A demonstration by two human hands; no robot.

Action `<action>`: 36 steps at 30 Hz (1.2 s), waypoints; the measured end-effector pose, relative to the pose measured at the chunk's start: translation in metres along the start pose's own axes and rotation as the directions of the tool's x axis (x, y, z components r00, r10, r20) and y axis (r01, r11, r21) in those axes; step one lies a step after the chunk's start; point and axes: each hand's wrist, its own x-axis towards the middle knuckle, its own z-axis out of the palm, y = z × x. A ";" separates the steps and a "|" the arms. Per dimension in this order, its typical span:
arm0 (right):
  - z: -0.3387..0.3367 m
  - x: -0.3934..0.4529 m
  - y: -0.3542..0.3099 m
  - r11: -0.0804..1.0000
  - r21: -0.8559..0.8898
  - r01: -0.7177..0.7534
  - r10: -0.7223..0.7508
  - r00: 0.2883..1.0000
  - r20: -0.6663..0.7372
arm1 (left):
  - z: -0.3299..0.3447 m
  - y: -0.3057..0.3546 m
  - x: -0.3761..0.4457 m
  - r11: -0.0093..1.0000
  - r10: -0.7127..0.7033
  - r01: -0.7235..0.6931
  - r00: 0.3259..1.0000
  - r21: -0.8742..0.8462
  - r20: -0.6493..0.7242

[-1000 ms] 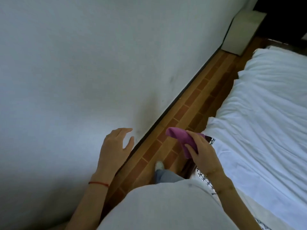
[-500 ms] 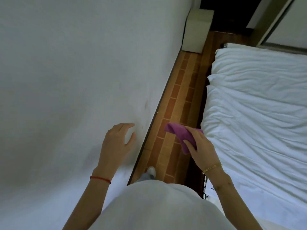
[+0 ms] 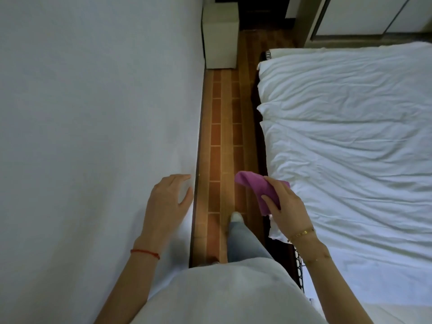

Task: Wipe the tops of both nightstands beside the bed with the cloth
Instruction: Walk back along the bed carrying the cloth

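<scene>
A folded purple cloth (image 3: 257, 188) is gripped in my right hand (image 3: 286, 210), held over the narrow floor strip beside the bed (image 3: 350, 141). My left hand (image 3: 167, 203) is empty, fingers apart, hovering close to the white wall (image 3: 93, 113). A pale boxy nightstand (image 3: 221, 33) stands against the wall at the far end of the floor strip, well ahead of both hands. Only this one nightstand is in view.
A narrow strip of brown wood floor (image 3: 224, 127) runs between the wall and the bed with its rumpled white duvet. My leg and white shoe (image 3: 236, 217) are on that strip. Pale cabinet doors (image 3: 364, 15) stand beyond the bed's far end.
The view has swung so the floor strip now runs straight ahead and the nightstand sits nearer the top middle. Both hands keep their pose, the cloth still in my right hand.
</scene>
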 end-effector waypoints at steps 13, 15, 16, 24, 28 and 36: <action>-0.055 0.274 0.050 0.999 -0.037 -0.002 0.001 1.000 -0.023 | 0.041 0.035 0.289 0.999 0.038 -0.038 0.999 -0.020 -0.026; -0.067 0.317 0.053 0.999 -0.051 0.013 -0.014 1.000 -0.019 | 0.043 0.040 0.331 0.999 0.018 -0.018 1.000 -0.028 -0.013; -0.071 0.337 0.053 0.998 -0.053 0.014 -0.015 1.000 -0.014 | 0.044 0.041 0.350 1.000 0.005 -0.005 1.000 -0.027 -0.007; -0.073 0.490 0.066 0.999 -0.047 0.020 -0.019 0.999 0.027 | 0.058 0.034 0.498 0.999 -0.025 0.025 1.000 -0.022 -0.001; -0.064 0.590 0.072 0.998 -0.057 0.000 0.001 0.999 0.032 | 0.068 0.019 0.596 0.998 -0.025 0.025 1.000 -0.052 -0.002; -0.066 0.798 0.053 0.999 -0.036 0.014 -0.015 1.000 -0.016 | 0.049 -0.006 0.818 0.999 0.037 -0.038 0.999 -0.025 -0.027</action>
